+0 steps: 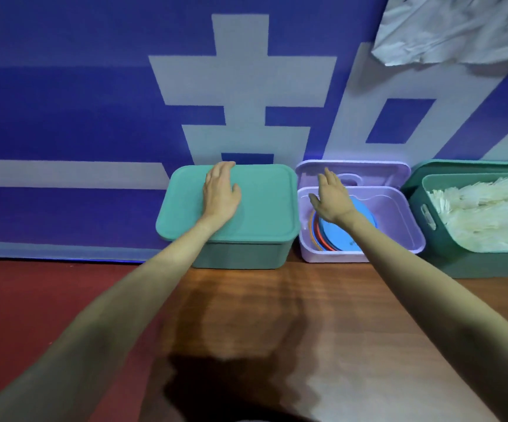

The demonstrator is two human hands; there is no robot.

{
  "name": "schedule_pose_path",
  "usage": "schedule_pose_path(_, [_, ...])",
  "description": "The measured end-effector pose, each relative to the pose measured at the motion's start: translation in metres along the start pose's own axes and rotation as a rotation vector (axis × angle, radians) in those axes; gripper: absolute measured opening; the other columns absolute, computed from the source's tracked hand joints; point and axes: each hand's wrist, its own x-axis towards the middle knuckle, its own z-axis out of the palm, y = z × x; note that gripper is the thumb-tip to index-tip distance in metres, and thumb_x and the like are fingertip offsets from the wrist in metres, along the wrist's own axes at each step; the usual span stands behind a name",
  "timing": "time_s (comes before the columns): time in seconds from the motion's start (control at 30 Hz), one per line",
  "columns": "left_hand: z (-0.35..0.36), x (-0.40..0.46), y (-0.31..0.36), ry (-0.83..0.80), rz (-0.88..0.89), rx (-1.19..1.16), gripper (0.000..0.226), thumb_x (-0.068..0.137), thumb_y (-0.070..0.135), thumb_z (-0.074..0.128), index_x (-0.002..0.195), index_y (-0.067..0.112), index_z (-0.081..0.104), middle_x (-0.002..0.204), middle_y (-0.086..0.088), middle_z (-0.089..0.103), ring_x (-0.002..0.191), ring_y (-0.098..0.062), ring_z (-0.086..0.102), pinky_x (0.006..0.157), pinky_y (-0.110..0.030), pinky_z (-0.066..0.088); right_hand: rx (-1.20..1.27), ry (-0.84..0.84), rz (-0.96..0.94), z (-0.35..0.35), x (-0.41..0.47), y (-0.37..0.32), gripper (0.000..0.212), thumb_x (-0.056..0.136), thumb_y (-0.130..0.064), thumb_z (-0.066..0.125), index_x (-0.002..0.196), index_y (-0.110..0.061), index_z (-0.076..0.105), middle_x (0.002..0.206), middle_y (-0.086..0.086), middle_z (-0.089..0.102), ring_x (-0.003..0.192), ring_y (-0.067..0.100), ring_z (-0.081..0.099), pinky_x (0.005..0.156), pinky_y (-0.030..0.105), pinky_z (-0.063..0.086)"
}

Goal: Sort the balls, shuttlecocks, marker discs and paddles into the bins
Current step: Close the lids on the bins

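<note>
Left hand flat, fingers straight, resting on teal bin's lid. Right hand spread, holding nothing, above open purple bin with stacked discs inside. Green bin at far right holds shuttlecocks. All on worktop.

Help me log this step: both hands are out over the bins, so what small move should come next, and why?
Probably the right hand takes the purple lid leaning behind the purple bin and lowers it on. The marker discs already lie inside, that hand is open near the lid, and the left hand rests flat on the teal bin's lid, already shut.
</note>
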Motion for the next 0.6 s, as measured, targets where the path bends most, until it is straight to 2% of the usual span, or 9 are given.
schedule_pose_path(0.27, [0.068,0.049,0.059,-0.245,0.249,0.094,0.048,0.085,0.000,0.052,0.132,0.003,0.050,0.135,-0.014,0.051,0.124,-0.033,0.046,0.107,-0.037,0.033,-0.021,-0.011,0.004,-0.042,0.005,0.096,0.061,0.094,-0.016,0.051,0.145,0.006,0.023,0.155,0.024,0.017,0.144,0.035,0.016,0.115,0.042,0.018])
schedule_pose_path(0.4, [0.100,0.072,0.082,-0.313,0.273,0.163,0.047,0.088,0.003,0.053,0.134,0.007,0.049,0.136,-0.011,0.052,0.127,-0.032,0.044,0.106,-0.043,0.036,-0.088,-0.006,-0.018,-0.057,0.025,0.142,0.062,0.090,-0.010,0.054,0.144,0.002,0.026,0.151,0.025,0.023,0.139,0.037,0.024,0.110,0.044,0.026])
schedule_pose_path(0.5, [0.119,0.088,0.094,-0.337,0.226,0.253,0.043,0.093,0.009,0.051,0.137,0.011,0.049,0.135,-0.010,0.056,0.126,-0.032,0.047,0.102,-0.045,0.040,-0.149,-0.011,-0.056,-0.063,0.041,0.164,0.062,0.087,-0.005,0.054,0.144,0.001,0.029,0.147,0.025,0.031,0.132,0.040,0.034,0.106,0.045,0.030])
schedule_pose_path(0.6, [0.137,0.097,0.103,-0.343,0.181,0.298,0.037,0.097,0.012,0.050,0.134,0.011,0.052,0.130,-0.010,0.060,0.120,-0.034,0.051,0.093,-0.044,0.045,-0.212,0.009,-0.084,-0.059,0.055,0.178,0.055,0.082,0.000,0.050,0.136,-0.002,0.039,0.128,0.020,0.048,0.116,0.038,0.045,0.097,0.042,0.035])
